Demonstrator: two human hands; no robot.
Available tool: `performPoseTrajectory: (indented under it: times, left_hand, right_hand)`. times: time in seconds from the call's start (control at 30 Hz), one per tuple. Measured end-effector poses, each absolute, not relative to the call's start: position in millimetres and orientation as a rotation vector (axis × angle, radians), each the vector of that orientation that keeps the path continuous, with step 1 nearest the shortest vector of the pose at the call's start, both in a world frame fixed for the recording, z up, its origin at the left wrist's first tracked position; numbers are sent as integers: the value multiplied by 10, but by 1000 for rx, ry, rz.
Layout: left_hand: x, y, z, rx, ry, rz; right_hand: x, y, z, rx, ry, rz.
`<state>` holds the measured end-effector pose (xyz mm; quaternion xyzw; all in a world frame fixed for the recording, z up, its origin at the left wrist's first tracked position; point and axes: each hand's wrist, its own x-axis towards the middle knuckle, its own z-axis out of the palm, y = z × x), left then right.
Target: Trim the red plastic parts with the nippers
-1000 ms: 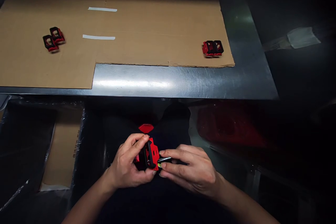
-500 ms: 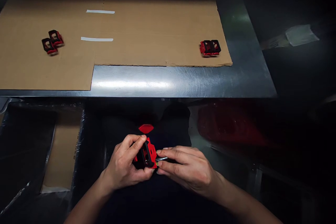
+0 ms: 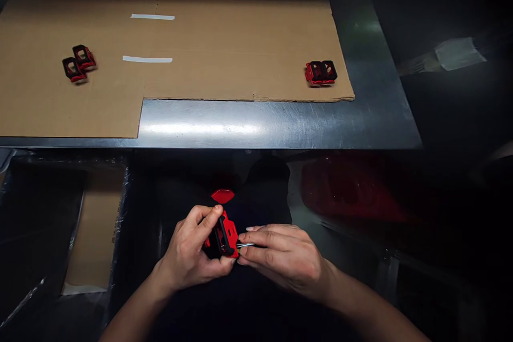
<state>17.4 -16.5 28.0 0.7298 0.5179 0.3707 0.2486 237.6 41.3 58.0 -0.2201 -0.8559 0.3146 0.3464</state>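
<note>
Steel worktop (image 3: pixel 280 123) lies beyond; over a dark cloth (image 3: pixel 264 187), the left hand (image 3: pixel 188 251) clasps a red-and-black bracket (image 3: pixel 226 235), while the right hand (image 3: pixel 284 256), pinching a thin metal tool (image 3: pixel 245 245), has edged closer, tool tip at the bracket.

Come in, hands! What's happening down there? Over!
Left hand gripping red-and-black part. Right hand pinching thin metal pin against it. Red piece just beyond, not in the way.

A red-and-black plastic bracket (image 3: pixel 225 235) sits tilted at lower centre of the frame, gripped in the left hand (image 3: pixel 191 248), with a thin metal pin (image 3: pixel 245 245) from the right hand (image 3: pixel 282 256) at its edge.
</note>
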Motion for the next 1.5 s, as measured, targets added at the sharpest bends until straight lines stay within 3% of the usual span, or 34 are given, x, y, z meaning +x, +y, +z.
performPoseTrajectory:
  times: [0.57, 0.73, 1.0, 1.23, 1.33, 1.5]
  left_hand:
    - [132, -255, 144, 1637, 1387, 1226]
    - [93, -326, 92, 1298, 1292, 1409]
    - [111, -383, 121, 1263, 1324, 1440]
    - [115, -365, 111, 1326, 1308, 1460]
    - [123, -341, 82, 1397, 1296, 1461]
    - [119, -304, 3, 1550, 1263, 1439]
  right_hand:
    - [2329, 521, 507, -762, -2019, 914]
    - [2334, 1061, 412, -1044, -1812, 657]
    - [2212, 2143, 87, -1422, -1869, 323]
    - [2165, 2096, 63, -1394, -1838, 237]
    - [2141, 1643, 247, -1243, -1779, 479]
    - [2075, 880, 474, -988, -1808, 1606]
